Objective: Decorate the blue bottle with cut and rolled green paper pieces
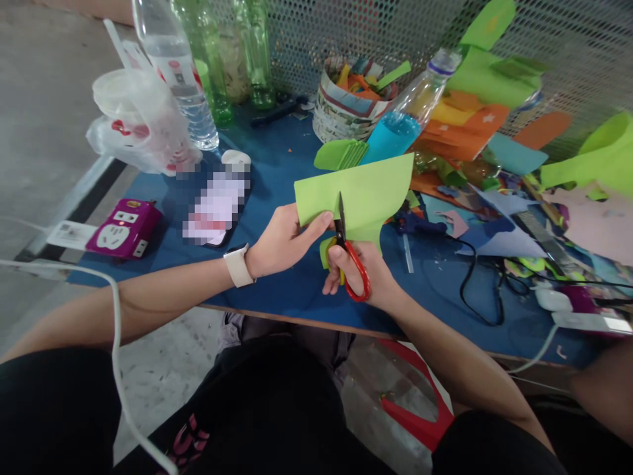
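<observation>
My left hand (283,241) pinches the left edge of a light green foam sheet (368,188), thumb on top, holding it above the blue table (277,290). My right hand (363,270) grips red-handled scissors (352,260). Their dark blades point up into the sheet's lower edge, right beside my left thumb. A white watch sits on my left wrist.
Behind stand a clear water bottle (180,79), green bottles (257,53), a paper basket of scraps (346,99) and a tilted bottle (420,99). Coloured foam scraps (475,125) pile at right. A purple power strip (123,227), phone (217,204) and black cable (475,290) lie on the table.
</observation>
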### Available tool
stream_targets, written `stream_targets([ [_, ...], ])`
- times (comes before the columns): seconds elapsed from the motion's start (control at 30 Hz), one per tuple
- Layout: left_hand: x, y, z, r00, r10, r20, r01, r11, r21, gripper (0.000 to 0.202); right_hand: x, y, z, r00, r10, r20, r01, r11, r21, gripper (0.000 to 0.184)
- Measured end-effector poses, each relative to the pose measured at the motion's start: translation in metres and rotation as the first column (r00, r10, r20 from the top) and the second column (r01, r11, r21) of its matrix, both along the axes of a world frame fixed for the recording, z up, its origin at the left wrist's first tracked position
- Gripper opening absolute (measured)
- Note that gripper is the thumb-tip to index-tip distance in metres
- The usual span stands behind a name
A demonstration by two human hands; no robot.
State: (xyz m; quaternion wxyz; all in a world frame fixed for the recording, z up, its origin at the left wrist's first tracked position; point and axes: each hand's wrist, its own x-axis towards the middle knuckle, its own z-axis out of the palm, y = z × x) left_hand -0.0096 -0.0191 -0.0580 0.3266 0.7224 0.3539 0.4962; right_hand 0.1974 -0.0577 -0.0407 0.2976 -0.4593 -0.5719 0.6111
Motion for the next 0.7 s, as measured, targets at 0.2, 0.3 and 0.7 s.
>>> stream_targets([
  [0.2,-0.0001,0.0002,0.0007,1.0,0.002,-0.013,-0.002,1.0,0.007,0.055,-0.0013,-0.0015,0.0001,1.0,-0.013,-0.016,0.013,0.999,-0.032,0.073],
  [0.3,0.0001,0.0004,0.0011,1.0,0.005,-0.02,-0.004,1.0,0.005,0.053,-0.001,-0.0018,0.0,1.0,-0.009,-0.012,0.009,0.999,-0.031,0.071],
  [0.7,0.0012,0.0,0.0009,1.0,-0.022,0.014,0.022,1.0,0.003,0.055,0.0001,-0.0037,0.0028,1.0,0.006,0.018,-0.006,1.0,-0.029,0.078],
])
